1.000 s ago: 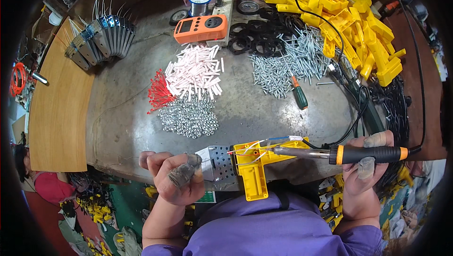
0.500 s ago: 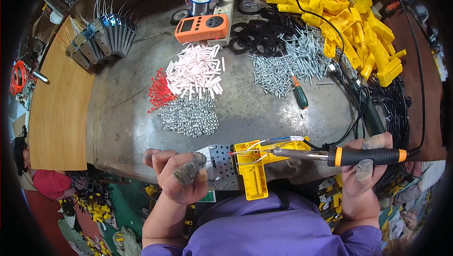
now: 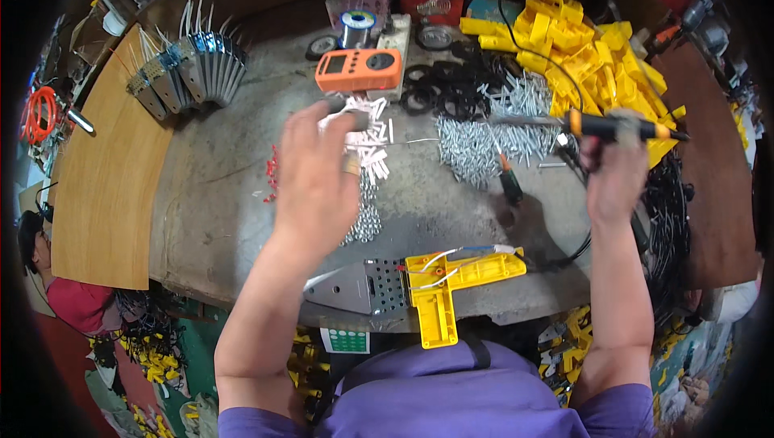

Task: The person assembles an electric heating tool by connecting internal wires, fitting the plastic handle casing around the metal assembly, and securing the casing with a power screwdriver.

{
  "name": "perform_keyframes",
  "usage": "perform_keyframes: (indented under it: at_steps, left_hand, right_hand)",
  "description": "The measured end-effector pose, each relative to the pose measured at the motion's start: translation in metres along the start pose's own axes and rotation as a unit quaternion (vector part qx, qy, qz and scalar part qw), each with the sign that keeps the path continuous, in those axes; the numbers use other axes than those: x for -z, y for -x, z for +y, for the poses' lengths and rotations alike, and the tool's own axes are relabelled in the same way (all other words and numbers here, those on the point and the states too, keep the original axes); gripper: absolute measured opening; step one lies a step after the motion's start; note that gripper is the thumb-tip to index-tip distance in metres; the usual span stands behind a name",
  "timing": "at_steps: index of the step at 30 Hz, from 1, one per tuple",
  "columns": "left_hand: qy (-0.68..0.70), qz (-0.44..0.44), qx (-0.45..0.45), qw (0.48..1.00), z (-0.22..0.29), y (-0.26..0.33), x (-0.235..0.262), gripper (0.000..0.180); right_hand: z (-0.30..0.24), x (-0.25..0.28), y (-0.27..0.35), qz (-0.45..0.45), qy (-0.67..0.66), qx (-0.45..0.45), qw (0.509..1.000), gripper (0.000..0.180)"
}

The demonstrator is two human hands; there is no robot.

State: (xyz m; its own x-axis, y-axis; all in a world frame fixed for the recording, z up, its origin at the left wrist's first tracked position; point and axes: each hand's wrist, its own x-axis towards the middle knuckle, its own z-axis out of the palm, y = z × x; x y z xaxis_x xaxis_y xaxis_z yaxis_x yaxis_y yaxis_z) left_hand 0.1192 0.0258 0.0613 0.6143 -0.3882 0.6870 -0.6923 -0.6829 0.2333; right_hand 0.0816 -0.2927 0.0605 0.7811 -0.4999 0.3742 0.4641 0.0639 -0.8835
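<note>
My left hand [image 3: 318, 176], blurred, is raised over the pile of pinkish-white sleeves [image 3: 372, 160]. Its fingers are curled, and a thin strand of solder wire [image 3: 421, 140] runs out from them to the right. In my right hand [image 3: 614, 180] is a soldering iron [image 3: 625, 127] with a black and orange handle, its tip pointing left above the heap of screws [image 3: 468, 148]. A yellow plastic handle half [image 3: 435, 309] lies at the near table edge, white wires inside it. Attached to its left is a grey metal blade with a perforated plate [image 3: 385, 285].
An orange multimeter [image 3: 359, 71] and a solder spool [image 3: 356, 31] stand at the back. Yellow housings [image 3: 580, 51] and black rings [image 3: 439, 83] are heaped right of them. A green screwdriver [image 3: 510, 184] lies by the screws. Finished-looking blades [image 3: 189, 75] stand back left. Nuts [image 3: 363, 224] lie mid-table.
Both hands have moved away from the yellow handle half, up and farther over the table. The soldering iron has left the wires and gone up with my right hand. The view has shifted slightly.
</note>
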Motion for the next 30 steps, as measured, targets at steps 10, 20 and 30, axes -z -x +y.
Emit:
perform_keyframes:
  at_steps: [10,20,30]
  left_hand:
    - [0.388,-0.292,0.172,0.857,0.046,-0.020,-0.043,0.029]
    - [0.459,-0.455,0.180,0.741,0.057,-0.034,-0.063,0.036]
    - [0.385,-0.440,0.086,0.807,0.076,-0.032,-0.057,0.045]
  right_hand:
    - [0.069,-0.086,-0.108,-0.071,0.081,0.014,0.994,0.026]
    - [0.059,-0.079,-0.068,-0.319,0.141,-0.229,0.909,0.036]
    - [-0.013,-0.009,0.063,-0.292,0.218,-0.210,0.907,0.024]
